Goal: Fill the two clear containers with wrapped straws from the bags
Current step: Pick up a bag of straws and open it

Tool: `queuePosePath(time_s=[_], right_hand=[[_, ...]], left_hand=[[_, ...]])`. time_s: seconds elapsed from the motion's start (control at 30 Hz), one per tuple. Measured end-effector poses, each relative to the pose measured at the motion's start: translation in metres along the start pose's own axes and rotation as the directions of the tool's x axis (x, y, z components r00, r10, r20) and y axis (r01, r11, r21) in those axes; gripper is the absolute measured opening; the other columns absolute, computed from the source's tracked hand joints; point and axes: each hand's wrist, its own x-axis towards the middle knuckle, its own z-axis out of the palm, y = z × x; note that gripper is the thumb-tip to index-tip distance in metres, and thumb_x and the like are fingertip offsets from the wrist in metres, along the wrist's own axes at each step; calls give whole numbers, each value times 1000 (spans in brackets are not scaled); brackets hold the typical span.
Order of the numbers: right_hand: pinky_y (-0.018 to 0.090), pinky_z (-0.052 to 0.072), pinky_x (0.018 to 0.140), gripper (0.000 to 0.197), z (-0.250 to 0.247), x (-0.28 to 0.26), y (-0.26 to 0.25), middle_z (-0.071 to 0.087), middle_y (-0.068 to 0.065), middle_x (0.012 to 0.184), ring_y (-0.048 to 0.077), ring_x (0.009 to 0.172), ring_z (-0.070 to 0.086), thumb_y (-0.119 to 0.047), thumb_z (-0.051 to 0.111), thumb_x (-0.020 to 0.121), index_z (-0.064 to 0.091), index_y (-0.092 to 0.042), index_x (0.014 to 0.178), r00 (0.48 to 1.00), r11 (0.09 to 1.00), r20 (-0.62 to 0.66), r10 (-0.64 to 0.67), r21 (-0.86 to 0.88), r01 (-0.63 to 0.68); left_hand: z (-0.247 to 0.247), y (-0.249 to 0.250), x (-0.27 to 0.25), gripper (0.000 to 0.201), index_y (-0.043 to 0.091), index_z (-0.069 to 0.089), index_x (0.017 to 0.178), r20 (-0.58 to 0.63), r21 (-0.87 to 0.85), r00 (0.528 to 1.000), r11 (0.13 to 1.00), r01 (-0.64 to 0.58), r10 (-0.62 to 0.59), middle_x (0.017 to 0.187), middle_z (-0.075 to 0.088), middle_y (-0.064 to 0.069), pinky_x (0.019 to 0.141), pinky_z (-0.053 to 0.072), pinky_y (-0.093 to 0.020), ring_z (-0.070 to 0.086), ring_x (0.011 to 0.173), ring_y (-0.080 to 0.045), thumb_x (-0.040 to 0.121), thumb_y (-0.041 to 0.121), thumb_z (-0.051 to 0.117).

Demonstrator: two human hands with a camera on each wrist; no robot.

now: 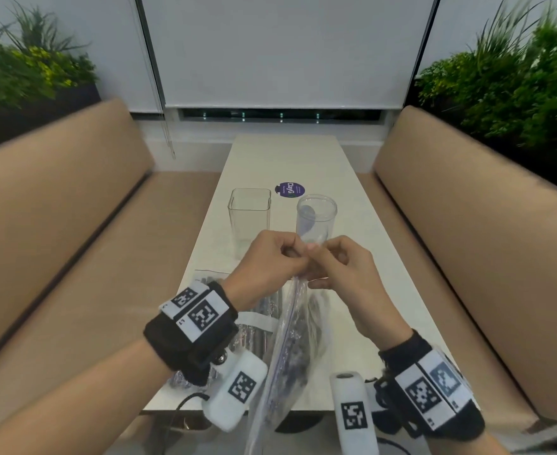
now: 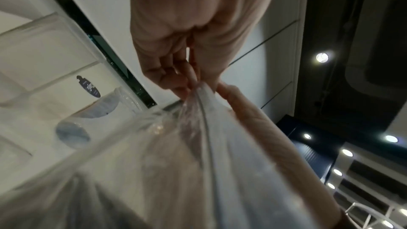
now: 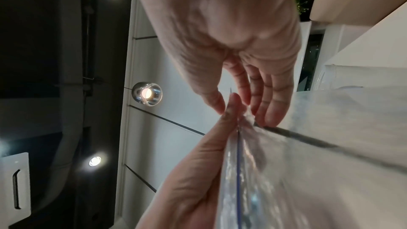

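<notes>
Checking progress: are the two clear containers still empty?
Empty. The square container and round container stand upright, open-topped, with no straws visible inside.

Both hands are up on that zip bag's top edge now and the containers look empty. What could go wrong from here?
1. The left hand and right hand pinch only the top of the hanging zip bag; if the seal gives suddenly, wrapped straws may spill.
2. The bag hangs just in front of the empty round container and square container; a jerk could topple them.
3. The second bag lies under the left wrist and could be dragged.
</notes>
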Motion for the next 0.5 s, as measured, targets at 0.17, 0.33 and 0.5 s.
queuePosePath(time_s=[0.17,0.33,0.5], right_hand=[[30,59,61,14,-12,0,-4,71,27,85,28,70,71,-7,57,93,63,5,90,1000,999,5,-23,28,23],[31,57,68,23,-14,-6,-11,72,2,74,14,69,70,-22,55,97,74,-16,86,975,898,47,-218,-382,219],[42,51,74,33,-19,-6,-20,65,10,74,24,71,64,-17,44,97,70,-6,81,943,733,62,-327,-613,295]], left_hand=[[-8,12,1,29,5,69,97,139,-64,989,996,59,-49,85,74,-10,66,54,-21,69,72,-12,84,31,72],[-4,21,8,26,6,67,84,39,68,994,992,-104,102,77,74,-16,70,60,-33,69,65,-16,83,31,73],[-2,28,12,15,5,70,84,90,121,969,963,-242,232,75,74,-10,72,61,-33,72,70,-21,87,19,70]])
